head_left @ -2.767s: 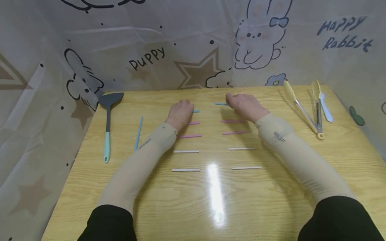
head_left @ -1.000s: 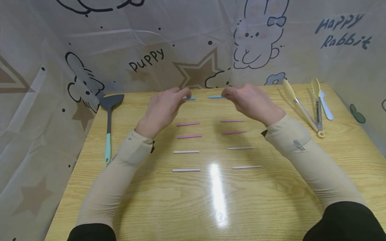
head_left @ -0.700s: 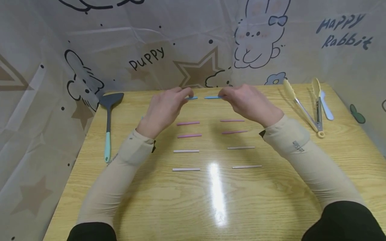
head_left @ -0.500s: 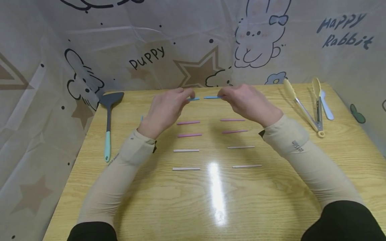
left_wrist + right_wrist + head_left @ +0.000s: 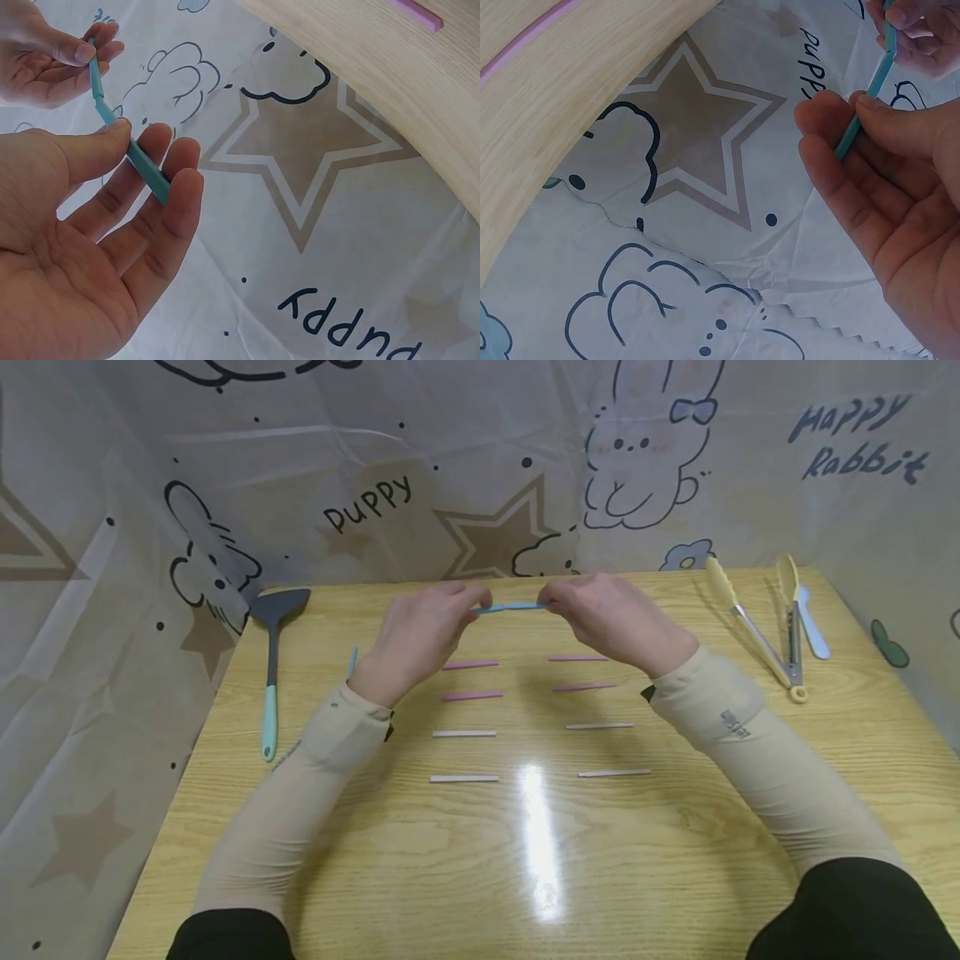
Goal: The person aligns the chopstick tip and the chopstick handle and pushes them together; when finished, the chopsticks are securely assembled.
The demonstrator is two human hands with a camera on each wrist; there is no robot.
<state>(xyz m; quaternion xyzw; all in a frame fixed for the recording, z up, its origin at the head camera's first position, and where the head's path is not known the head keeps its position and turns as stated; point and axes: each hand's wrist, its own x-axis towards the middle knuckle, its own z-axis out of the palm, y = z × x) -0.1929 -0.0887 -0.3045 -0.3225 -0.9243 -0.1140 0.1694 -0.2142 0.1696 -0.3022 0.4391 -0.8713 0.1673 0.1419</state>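
Above the far edge of the table, my left hand pinches a thin blue stick between thumb and fingertips. Facing it, my right hand pinches a second blue stick the same way. The sticks' inner ends meet end to end between the hands, with a small step and slight bend at the joint; whether they are locked together I cannot tell. Another blue stick lies on the table, partly hidden by my left forearm. Nearer me lie pink sticks and white sticks in two columns.
At the left of the wooden table lies a dark spatula with a mint handle. Yellow-tipped tongs and a light-blue utensil lie at the right. A printed cloth hangs behind the table edge.
Both hands have lifted blue sticks from the far rows and brought them toward each other. The gap between the stick ends has closed. Pink and white sticks stay put.
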